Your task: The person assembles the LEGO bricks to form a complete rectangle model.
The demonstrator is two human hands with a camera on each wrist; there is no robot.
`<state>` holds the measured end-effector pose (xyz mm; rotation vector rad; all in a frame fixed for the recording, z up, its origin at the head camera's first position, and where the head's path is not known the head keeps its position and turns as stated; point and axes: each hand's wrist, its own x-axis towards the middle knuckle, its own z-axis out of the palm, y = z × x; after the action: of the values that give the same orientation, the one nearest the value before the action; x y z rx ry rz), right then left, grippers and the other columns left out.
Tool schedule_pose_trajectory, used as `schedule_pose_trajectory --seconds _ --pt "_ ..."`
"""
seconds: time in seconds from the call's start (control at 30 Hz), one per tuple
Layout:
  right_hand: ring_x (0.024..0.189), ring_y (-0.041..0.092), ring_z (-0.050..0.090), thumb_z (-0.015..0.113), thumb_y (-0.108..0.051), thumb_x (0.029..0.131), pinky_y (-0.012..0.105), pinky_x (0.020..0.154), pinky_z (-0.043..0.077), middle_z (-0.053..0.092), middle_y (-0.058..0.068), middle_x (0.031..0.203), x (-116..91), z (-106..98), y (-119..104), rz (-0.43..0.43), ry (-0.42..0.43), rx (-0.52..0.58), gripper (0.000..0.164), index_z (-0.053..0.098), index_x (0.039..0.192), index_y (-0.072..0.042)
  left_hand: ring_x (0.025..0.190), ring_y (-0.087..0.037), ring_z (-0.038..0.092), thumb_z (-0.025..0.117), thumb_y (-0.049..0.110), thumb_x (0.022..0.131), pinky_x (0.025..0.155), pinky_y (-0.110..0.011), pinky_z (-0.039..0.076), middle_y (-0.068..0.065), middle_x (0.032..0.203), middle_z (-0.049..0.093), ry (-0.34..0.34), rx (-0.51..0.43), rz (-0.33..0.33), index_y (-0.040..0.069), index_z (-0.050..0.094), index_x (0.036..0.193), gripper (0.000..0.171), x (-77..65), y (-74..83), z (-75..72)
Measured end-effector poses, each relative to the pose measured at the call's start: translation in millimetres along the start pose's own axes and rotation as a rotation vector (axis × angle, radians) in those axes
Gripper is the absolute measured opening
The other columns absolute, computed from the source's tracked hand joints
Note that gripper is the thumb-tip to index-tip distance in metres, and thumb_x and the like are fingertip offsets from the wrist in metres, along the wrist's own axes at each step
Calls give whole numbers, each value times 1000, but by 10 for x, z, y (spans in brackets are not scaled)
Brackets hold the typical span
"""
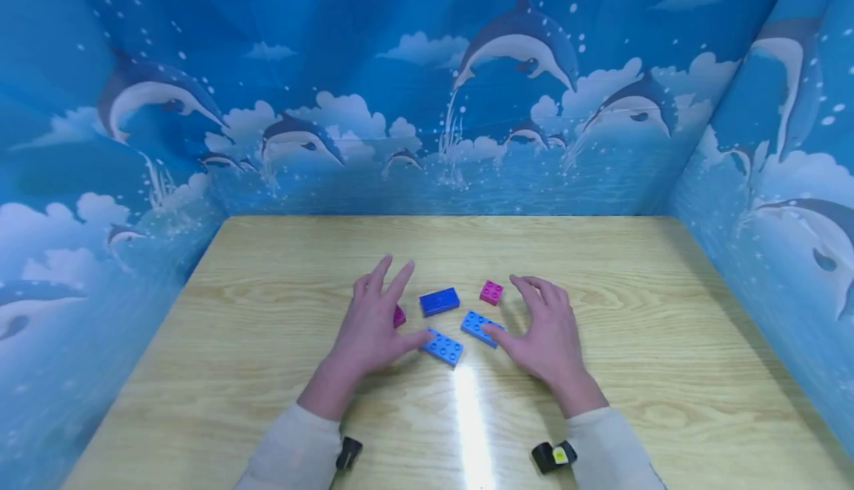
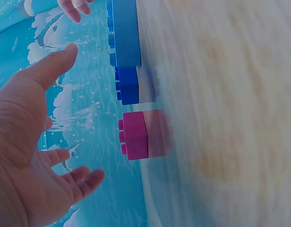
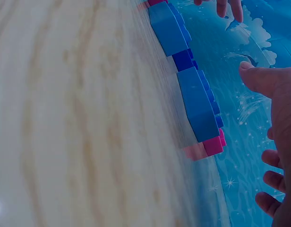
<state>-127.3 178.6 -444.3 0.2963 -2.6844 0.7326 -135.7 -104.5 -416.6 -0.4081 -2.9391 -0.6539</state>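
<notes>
My left hand point(image 1: 373, 327) hovers over the left of a small group of toy building bricks, fingers spread and holding nothing. Its thumb overlaps the corner of a light blue brick point(image 1: 445, 349) in the head view, and a magenta brick point(image 1: 399, 317) is partly hidden beside the palm. Opposite it, my right hand point(image 1: 547, 330) is also spread and holds nothing, its thumb over a second light blue brick point(image 1: 475, 325). Both wrist views show space between the hands and bricks. Between and beyond the hands lie a dark blue brick point(image 1: 439, 302) and a small magenta brick point(image 1: 491, 292).
The bricks lie separately, studs up, on a wood-grain table point(image 1: 267, 401). A blue curtain point(image 1: 414, 104) printed with dolphins and clouds stands behind it and along both sides. Glare point(image 1: 472, 423) streaks the table's near middle.
</notes>
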Motion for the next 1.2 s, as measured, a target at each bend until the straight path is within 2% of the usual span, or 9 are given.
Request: schedule_pose_trajectory --seconds 0.23,0.37,0.5,0.63,0.83,1.03,1.2 --pt "124 36 47 76 -65 76 59 100 39 54 14 133 -57 28 -14 61 -67 64 83 57 136 -11 139 -33 32 85 53 73 103 -55 41 -8 159 27 -30 -135 -9 32 31 157 102 -45 49 24" --pt "123 34 48 78 -62 76 58 100 40 54 11 133 -88 42 -8 82 -109 104 80 58 135 -11 135 -30 39 86 51 73 103 -51 42 -6 153 33 -54 -173 -18 29 39 154 96 -62 70 51" --pt "119 31 52 81 -55 76 55 99 43 57 8 128 -109 41 -1 67 -130 127 73 61 131 -11 120 -24 51 86 48 74 97 -44 48 -4 145 42 -80 -207 -22 24 46 150 89 -77 84 82" --pt "111 27 56 83 -46 77 51 95 46 60 5 122 -130 49 6 60 -153 137 65 62 128 -10 109 -20 57 86 43 77 90 -39 51 -3 140 47 -127 -232 -17 20 51 146 81 -87 87 111" --pt "104 24 59 85 -38 77 47 91 48 61 3 116 -160 76 18 88 -184 133 60 63 124 -10 104 -18 57 86 31 77 89 -36 51 -1 129 52 -150 -249 27 15 59 137 68 -85 80 152" --pt "101 24 60 86 -32 75 46 90 49 63 3 110 -171 100 39 116 -203 153 54 65 118 -8 96 -16 57 84 21 77 83 -32 51 0 114 58 -202 -255 87 11 64 131 58 -97 89 179" --pt "98 23 61 88 -26 74 44 88 51 64 3 105 -168 121 56 108 -198 178 46 68 111 -7 93 -15 56 82 12 75 83 -32 51 0 107 60 -214 -253 144 7 67 123 51 -98 76 207"
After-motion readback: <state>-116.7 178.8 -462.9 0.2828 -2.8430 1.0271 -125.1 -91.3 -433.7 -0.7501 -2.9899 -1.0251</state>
